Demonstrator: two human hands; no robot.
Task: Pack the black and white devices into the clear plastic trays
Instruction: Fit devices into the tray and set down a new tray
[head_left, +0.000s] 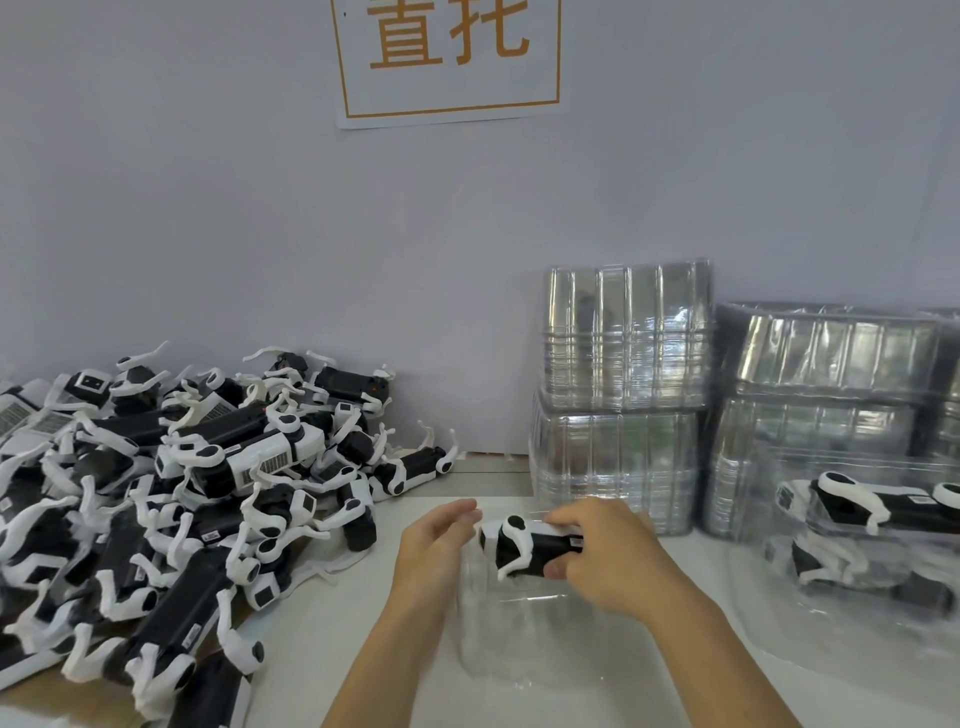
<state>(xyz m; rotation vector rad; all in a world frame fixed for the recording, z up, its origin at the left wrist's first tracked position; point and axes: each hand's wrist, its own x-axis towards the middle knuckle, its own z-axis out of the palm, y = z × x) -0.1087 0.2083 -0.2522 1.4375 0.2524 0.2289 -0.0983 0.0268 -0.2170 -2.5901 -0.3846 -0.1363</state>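
Your right hand (602, 561) grips one black and white device (524, 548) around its rear half, thumb underneath and fingers curled over the top, while its white-capped front end points left toward your left hand (441, 540). So the long axis runs roughly left to right across your body, nearly level, and it hangs just above the clear plastic tray (545, 639) lying on the counter (332, 634) directly below your hands. Your left hand holds nothing — fingers relaxed and slightly bent, the fingertips just beside the device's front end, whether touching it I cannot tell.

What matters for seating it is, I'd judge, whether that left-to-right axis matches the pocket in the tray; the tray is so transparent that its pocket walls are hard to read here. The right hand carries the load, and the left is nearest the free end to steady it.

The pile of devices (171, 499) lies well to your left — the stacks of empty trays (623, 395) stand behind, against the wall.
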